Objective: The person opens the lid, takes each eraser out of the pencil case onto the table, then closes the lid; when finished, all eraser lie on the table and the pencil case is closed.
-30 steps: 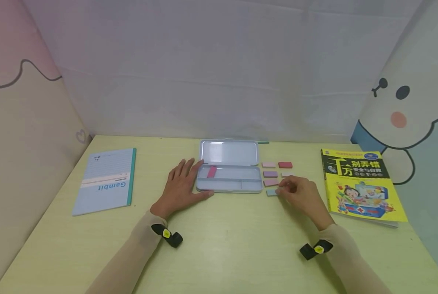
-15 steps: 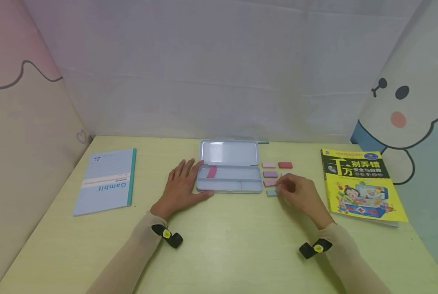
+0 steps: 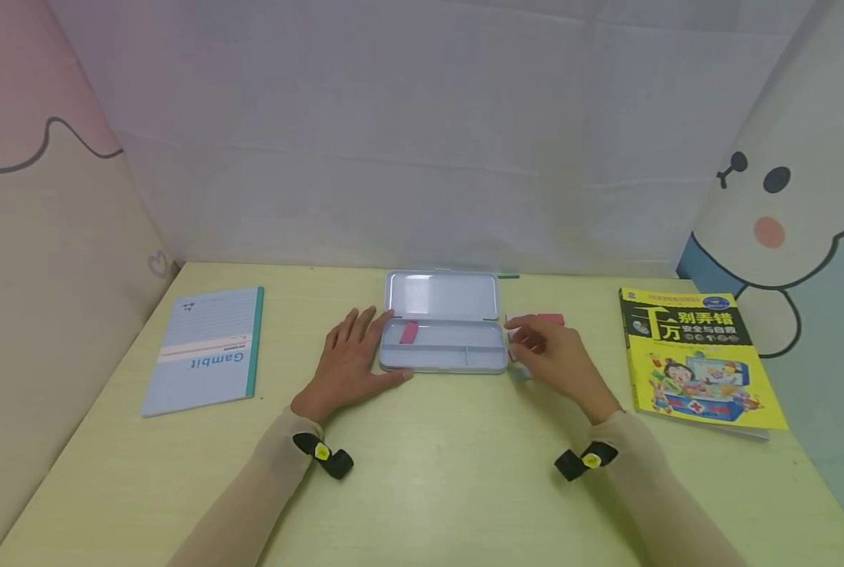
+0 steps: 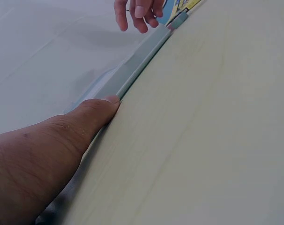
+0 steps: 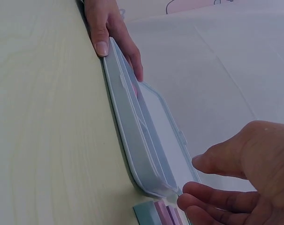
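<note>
A grey-blue pencil case (image 3: 443, 366) lies open mid-table, its lid (image 3: 442, 295) laid back. One pink eraser (image 3: 409, 331) sits at the left of its far compartment. My left hand (image 3: 354, 354) rests flat on the table, thumb and fingers touching the case's left end (image 4: 137, 65). My right hand (image 3: 549, 350) hovers by the case's right end, over a group of small erasers (image 5: 156, 213). Its thumb and loosely curled fingers (image 5: 203, 197) are apart with nothing seen between them. A light-blue eraser (image 3: 520, 372) and a red eraser (image 3: 551, 318) show beside the hand; others are hidden under it.
A blue Gambit notebook (image 3: 205, 346) lies at the left of the yellow-green table (image 3: 429, 472). A yellow picture book (image 3: 698, 358) lies at the right. White and patterned panels wall in the back and both sides.
My right hand left the light-blue eraser and moved up and left, toward the case's right end, now covering the purple and pink erasers. The left hand stayed put.
</note>
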Demonstrator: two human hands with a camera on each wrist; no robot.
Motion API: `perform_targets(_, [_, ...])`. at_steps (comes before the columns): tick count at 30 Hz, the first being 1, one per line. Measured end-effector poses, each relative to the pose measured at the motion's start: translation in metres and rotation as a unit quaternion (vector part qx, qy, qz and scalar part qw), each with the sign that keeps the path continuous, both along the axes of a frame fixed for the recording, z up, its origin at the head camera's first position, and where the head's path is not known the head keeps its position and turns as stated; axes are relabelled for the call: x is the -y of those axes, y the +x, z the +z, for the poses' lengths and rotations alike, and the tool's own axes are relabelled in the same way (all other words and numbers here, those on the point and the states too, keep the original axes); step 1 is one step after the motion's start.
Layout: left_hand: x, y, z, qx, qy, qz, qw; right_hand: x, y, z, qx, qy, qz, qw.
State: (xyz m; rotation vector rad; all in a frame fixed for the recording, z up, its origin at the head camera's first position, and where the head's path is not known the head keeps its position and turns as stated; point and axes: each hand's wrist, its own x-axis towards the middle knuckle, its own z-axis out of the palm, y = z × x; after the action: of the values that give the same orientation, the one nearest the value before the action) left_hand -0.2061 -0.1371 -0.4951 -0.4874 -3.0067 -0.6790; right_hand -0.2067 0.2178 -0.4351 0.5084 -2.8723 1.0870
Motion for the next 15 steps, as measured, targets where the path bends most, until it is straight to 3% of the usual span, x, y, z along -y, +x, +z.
perform_targets(7, [0.001,0.000,0.000,-0.004,0.001,0.002,1.0000,0.023,-0.006,0.002,0.002,-0.036,0.024,0.999])
perform_targets(15, [0.001,-0.001,-0.002,-0.002,-0.002,0.001,1.0000,0.057,-0.018,0.000,0.020,-0.017,0.036,0.999])
